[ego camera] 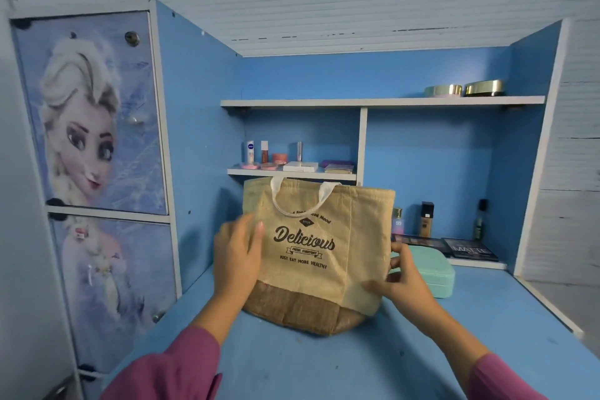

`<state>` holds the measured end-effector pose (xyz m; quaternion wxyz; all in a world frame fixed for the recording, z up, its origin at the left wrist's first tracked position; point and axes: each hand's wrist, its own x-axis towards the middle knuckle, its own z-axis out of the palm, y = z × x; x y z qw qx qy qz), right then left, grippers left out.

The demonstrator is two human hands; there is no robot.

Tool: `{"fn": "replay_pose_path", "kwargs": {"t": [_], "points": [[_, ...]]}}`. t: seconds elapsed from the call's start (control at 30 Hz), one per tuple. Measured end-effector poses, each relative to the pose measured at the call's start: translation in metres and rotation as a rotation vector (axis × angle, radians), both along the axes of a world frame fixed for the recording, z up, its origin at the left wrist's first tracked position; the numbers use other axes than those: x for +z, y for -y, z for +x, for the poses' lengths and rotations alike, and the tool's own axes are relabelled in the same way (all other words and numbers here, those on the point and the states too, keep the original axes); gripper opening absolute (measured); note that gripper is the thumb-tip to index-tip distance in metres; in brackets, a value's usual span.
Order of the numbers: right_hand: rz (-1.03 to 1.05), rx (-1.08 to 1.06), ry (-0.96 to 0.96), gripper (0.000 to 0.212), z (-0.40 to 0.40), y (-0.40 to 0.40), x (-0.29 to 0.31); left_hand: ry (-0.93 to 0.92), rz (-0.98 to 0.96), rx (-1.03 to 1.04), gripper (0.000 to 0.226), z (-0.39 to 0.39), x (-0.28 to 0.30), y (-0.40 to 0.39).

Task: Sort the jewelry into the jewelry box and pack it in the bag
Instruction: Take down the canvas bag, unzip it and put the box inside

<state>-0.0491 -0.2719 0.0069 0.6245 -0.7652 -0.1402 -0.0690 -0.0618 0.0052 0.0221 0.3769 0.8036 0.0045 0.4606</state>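
Note:
A beige jute bag (328, 234) with white handles and the print "Delicious" stands upright in the middle of the blue desk (357, 364). My left hand (238, 256) lies flat against its left side. My right hand (401, 282) grips its right edge, thumb on the front. Behind the bag to the right sits a closed mint-green jewelry box (435, 273), partly hidden by the bag and my right hand. No loose jewelry shows.
Cosmetic bottles (425, 219) and dark palettes (467, 250) line the back right of the desk. A low shelf (292, 172) behind the bag holds small cosmetics. Two round tins (464, 89) sit on the top shelf. A cabinet with printed doors (97, 127) stands left.

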Motion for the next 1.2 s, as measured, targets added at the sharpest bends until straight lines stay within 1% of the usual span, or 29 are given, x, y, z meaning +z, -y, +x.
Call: {"fn": "replay_pose_path", "kwargs": {"t": [0.03, 0.07, 0.13, 0.23, 0.3, 0.33, 0.37, 0.43, 0.47, 0.53, 0.6, 0.63, 0.7, 0.8, 0.87, 0.93, 0.97, 1.03, 1.1, 1.13, 1.17, 1.2], "points": [[-0.003, 0.026, 0.017, 0.052, -0.002, -0.001, 0.000, 0.049, -0.007, 0.003, 0.047, -0.006, 0.022, 0.013], [-0.007, 0.059, 0.033, 0.051, -0.004, -0.001, 0.000, 0.040, -0.008, -0.007, 0.042, -0.007, 0.042, 0.024], [-0.018, 0.129, 0.064, 0.052, -0.007, -0.002, -0.002, -0.068, 0.049, -0.009, 0.042, -0.009, 0.081, 0.043], [0.016, 0.198, 0.106, 0.060, -0.009, -0.003, -0.006, -0.300, 0.185, 0.071, 0.065, 0.003, 0.126, 0.055], [0.060, 0.195, 0.125, 0.075, -0.007, -0.002, -0.003, -0.477, 0.226, 0.128, 0.079, 0.011, 0.141, 0.056], [0.093, 0.181, 0.120, 0.079, -0.005, -0.001, -0.001, -0.568, 0.230, 0.136, 0.082, 0.014, 0.144, 0.056], [0.130, 0.164, 0.105, 0.079, -0.003, -0.001, 0.004, -0.643, 0.225, 0.130, 0.084, 0.015, 0.146, 0.057], [0.169, 0.132, 0.070, 0.072, 0.000, 0.000, 0.013, -0.723, 0.191, 0.071, 0.084, 0.020, 0.145, 0.060], [0.184, 0.114, 0.072, 0.067, 0.000, 0.000, 0.019, -0.728, 0.174, 0.040, 0.079, 0.023, 0.143, 0.062], [0.230, 0.102, 0.099, 0.055, 0.000, 0.000, 0.028, -0.693, 0.137, -0.015, 0.062, 0.030, 0.139, 0.065], [0.289, 0.126, 0.126, 0.039, -0.002, -0.003, 0.036, -0.665, 0.104, -0.064, 0.047, 0.034, 0.137, 0.069], [0.292, 0.141, 0.135, 0.034, -0.002, -0.004, 0.040, -0.680, 0.109, -0.079, 0.038, 0.034, 0.137, 0.071], [0.255, 0.152, 0.149, 0.034, -0.002, -0.005, 0.043, -0.768, 0.128, -0.073, 0.028, 0.034, 0.140, 0.078], [0.263, 0.088, 0.160, 0.037, -0.001, -0.007, 0.046, -0.903, 0.152, -0.060, 0.030, 0.033, 0.141, 0.081], [0.297, -0.006, 0.169, 0.032, 0.002, -0.008, 0.048, -0.904, 0.233, -0.019, 0.028, 0.031, 0.142, 0.082], [0.304, -0.087, 0.186, 0.027, 0.007, -0.007, 0.050, -0.843, 0.356, 0.040, 0.022, 0.026, 0.146, 0.082], [0.297, -0.113, 0.189, 0.024, 0.009, -0.007, 0.052, -0.818, 0.413, 0.053, 0.016, 0.022, 0.149, 0.083], [0.275, -0.148, 0.185, 0.020, 0.014, -0.006, 0.056, -0.798, 0.514, 0.056, 0.016, 0.015, 0.157, 0.084], [0.245, -0.173, 0.191, 0.019, 0.017, -0.006, 0.062, -0.800, 0.607, 0.054, 0.013, 0.009, 0.164, 0.087], [0.235, -0.183, 0.199, 0.019, 0.019, -0.006, 0.065, -0.798, 0.639, 0.050, 0.007, 0.006, 0.167, 0.088], [0.230, -0.196, 0.209, 0.021, 0.020, -0.007, 0.068, -0.791, 0.666, 0.044, 0.008, 0.005, 0.169, 0.089], [0.223, -0.211, 0.221, 0.021, 0.021, -0.007, 0.072, -0.788, 0.698, 0.044, 0.016, 0.004, 0.170, 0.091]]}}
